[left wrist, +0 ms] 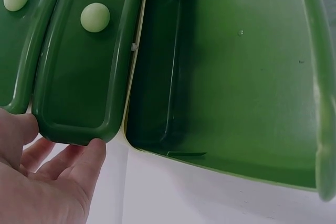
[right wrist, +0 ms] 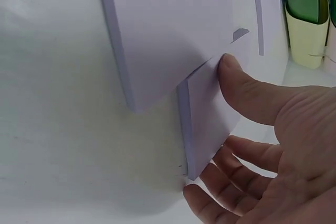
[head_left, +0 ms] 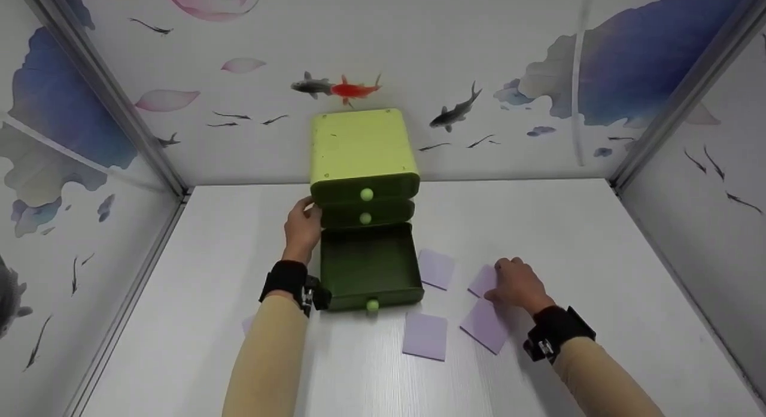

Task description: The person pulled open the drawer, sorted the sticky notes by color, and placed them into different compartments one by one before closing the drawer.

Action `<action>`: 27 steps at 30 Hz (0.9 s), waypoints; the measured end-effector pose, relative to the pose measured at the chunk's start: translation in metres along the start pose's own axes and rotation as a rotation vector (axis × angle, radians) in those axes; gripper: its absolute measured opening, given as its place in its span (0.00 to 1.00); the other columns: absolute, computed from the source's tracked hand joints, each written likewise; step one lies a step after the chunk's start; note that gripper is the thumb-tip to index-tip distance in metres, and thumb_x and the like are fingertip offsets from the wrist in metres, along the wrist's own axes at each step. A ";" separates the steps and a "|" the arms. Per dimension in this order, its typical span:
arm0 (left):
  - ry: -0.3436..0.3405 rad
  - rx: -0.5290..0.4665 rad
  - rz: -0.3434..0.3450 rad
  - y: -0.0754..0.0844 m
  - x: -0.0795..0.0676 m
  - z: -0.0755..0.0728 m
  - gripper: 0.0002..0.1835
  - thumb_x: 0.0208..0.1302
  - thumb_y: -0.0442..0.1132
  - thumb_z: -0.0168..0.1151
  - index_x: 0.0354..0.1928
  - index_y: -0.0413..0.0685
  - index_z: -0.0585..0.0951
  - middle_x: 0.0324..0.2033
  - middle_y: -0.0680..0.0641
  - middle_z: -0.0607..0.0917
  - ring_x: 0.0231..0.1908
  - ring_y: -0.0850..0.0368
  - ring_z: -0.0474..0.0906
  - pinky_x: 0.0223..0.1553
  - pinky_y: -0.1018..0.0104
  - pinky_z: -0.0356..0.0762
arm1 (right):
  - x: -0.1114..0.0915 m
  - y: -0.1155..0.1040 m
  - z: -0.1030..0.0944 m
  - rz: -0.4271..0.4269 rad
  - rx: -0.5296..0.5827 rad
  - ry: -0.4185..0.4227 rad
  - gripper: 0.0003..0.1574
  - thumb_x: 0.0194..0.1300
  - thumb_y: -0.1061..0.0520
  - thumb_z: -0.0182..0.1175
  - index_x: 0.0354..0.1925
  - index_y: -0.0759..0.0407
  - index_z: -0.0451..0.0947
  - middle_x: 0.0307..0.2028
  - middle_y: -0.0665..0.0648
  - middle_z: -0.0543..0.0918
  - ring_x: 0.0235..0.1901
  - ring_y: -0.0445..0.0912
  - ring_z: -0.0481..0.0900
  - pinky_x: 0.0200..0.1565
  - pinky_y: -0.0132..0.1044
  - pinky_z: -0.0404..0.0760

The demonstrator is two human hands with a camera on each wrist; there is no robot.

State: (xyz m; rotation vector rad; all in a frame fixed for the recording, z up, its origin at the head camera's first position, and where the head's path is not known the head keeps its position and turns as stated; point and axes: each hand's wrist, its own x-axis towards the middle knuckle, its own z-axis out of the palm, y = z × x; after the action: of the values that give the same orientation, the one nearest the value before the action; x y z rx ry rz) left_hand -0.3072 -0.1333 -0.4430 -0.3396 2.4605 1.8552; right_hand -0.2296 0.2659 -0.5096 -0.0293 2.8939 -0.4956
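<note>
A green drawer cabinet stands against the back wall, its bottom drawer pulled out with nothing lying in it. My left hand is at the cabinet's left side. In the left wrist view its fingertips touch the edge of the middle drawer front. On the right, my right hand pinches a thin lilac square pad, thumb on its face and fingers along its far edge. Another lilac square lies beside that pad, their edges meeting or overlapping.
More lilac squares lie right of the drawer, one beside it and one nearer the front. A lilac corner shows left of the left forearm. Printed walls enclose the white table at the back and sides.
</note>
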 end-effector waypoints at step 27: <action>0.027 0.054 0.022 -0.003 0.001 0.000 0.25 0.78 0.45 0.42 0.72 0.49 0.63 0.63 0.40 0.75 0.58 0.48 0.76 0.57 0.55 0.76 | 0.016 -0.007 -0.005 0.085 0.023 -0.125 0.42 0.50 0.57 0.76 0.56 0.73 0.66 0.45 0.70 0.79 0.44 0.58 0.79 0.47 0.51 0.79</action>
State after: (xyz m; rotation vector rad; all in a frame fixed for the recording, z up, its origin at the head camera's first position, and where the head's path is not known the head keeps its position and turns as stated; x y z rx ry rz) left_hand -0.3082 -0.1337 -0.4458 -0.3394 2.5365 1.8001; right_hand -0.2462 0.2600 -0.5059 0.0642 2.7538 -0.4929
